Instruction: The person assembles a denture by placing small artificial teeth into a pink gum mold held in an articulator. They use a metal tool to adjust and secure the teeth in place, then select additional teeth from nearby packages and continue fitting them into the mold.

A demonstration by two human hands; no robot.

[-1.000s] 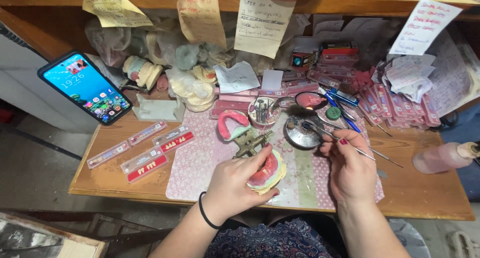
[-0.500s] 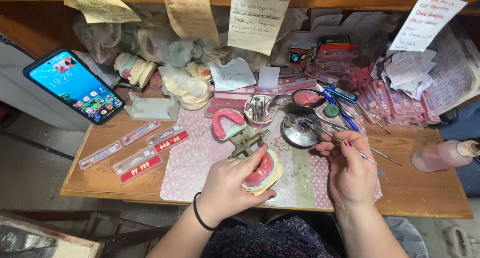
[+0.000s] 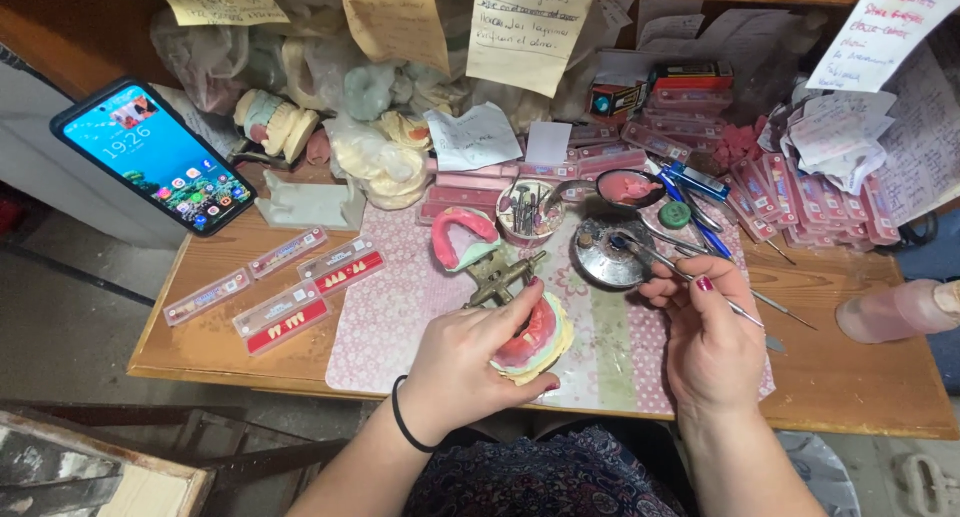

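Clearly, you work at a crowded wooden tabletop (image 3: 850, 377), where a pink patterned mat (image 3: 390, 317) lies under the job, probably to catch bits and spare the wood. Your smartphone (image 3: 155, 157) leans at the left edge, screen lit and facing you. Trays of spare teeth (image 3: 285, 317) lie in a row just left of the mat, within easy reach. Your left hand (image 3: 470, 362) is closed around a plaster cast carrying a pink wax denture (image 3: 535, 337), tipped up toward you so the wax faces the tool. Your right hand (image 3: 710, 342) pinches a thin metal instrument (image 3: 680, 274) like a pen, its tip resting in a small metal dish (image 3: 605, 262) just beyond the cast.
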